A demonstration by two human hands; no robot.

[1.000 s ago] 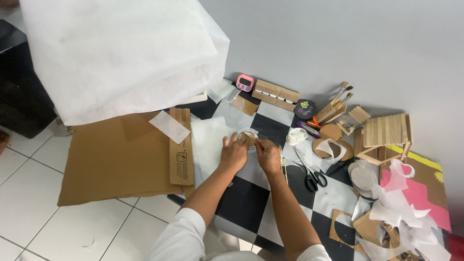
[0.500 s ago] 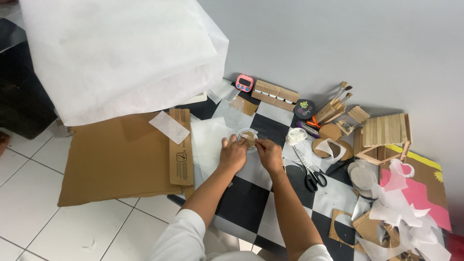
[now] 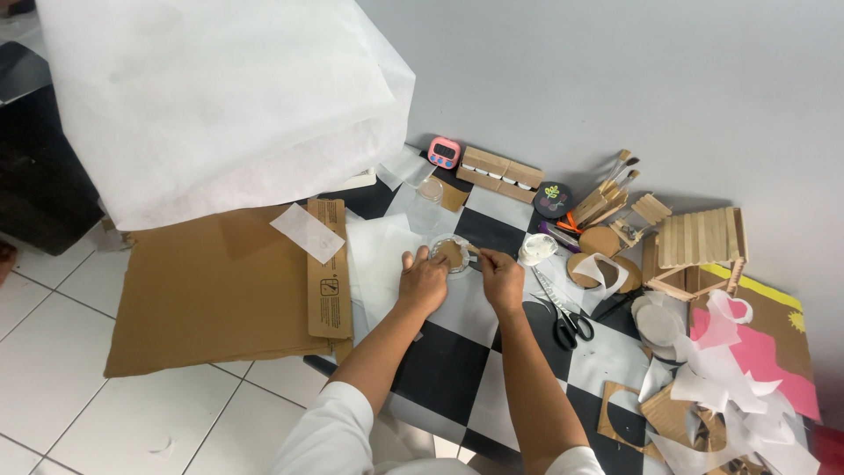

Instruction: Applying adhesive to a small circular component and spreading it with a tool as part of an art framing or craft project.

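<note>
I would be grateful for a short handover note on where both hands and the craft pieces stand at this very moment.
Left hand: flat on the checkered mat, fingertips at the left edge of the round cardboard piece.
Right hand: at the piece's right edge, pinching something small and dark; I cannot tell what.
The piece lies on white paper, with a pale rim around the brown disc.
Nearby: scissors right of the right hand, white cup beyond it, flat cardboard sheet to the left.
Done: disc cut and set on paper. Left: the edge is being worked; how far along is not visible.
</note>
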